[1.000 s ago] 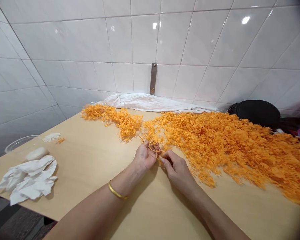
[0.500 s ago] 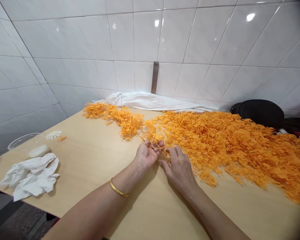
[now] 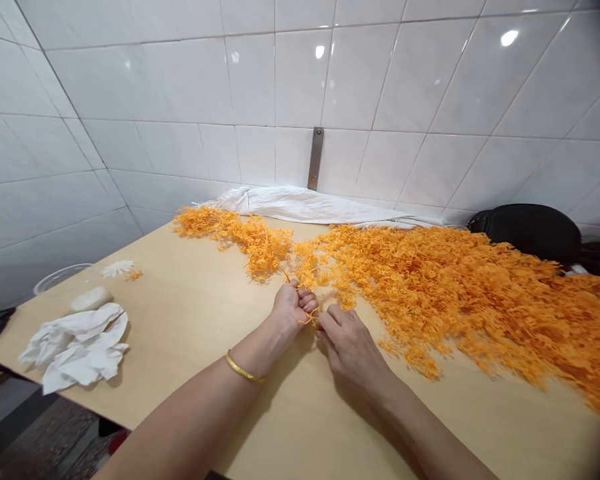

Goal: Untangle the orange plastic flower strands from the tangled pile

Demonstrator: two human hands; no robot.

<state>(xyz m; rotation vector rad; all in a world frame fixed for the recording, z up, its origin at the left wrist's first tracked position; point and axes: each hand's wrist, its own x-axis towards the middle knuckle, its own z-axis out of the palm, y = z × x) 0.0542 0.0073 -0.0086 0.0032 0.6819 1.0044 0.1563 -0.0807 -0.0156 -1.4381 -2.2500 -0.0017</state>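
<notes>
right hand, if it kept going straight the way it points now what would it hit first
The right hand points up and left, so it would probably meet the thin orange strand first, then the left hand. Depth is hard to judge here.

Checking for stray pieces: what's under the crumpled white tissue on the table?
The crumpled white tissue rests on the pale wooden tabletop; anything beneath it is covered and cannot be seen.

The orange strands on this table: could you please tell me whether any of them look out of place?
Yes: a small orange tuft sits alone beside a white flower shape, far left of the main heap, so it looks stray.
</notes>
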